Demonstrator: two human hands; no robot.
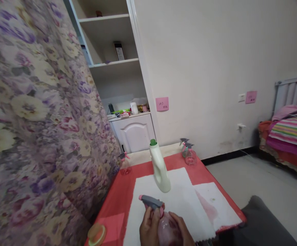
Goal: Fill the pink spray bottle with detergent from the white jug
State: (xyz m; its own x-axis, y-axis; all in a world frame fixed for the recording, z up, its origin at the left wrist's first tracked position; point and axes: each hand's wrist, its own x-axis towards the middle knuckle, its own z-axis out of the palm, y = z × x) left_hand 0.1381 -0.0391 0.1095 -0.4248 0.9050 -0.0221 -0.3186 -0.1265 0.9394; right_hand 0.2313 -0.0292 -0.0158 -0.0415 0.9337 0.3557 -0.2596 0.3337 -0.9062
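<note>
A clear, pinkish spray bottle [166, 228] with a grey and pink spray head [150, 201] is held low over the white cloth [143, 191]. My left hand [148, 228] pinches the pink collar at its neck, fingers closed. Around the right side of the bottle's body, my right hand [181, 227] is wrapped; part of it runs out of the frame. Just beyond my hands stands a pale green jug [160, 167] with a green top [152, 142], on the cloth.
On the red table [115, 189], one spray bottle [124, 165] stands far left and another spray bottle [190, 156] far right, partly covering one more. A round, gold-rimmed lid-like object [97, 235] lies near left. A stained white cloth [215, 201] lies right. A floral curtain [48, 136] hangs left.
</note>
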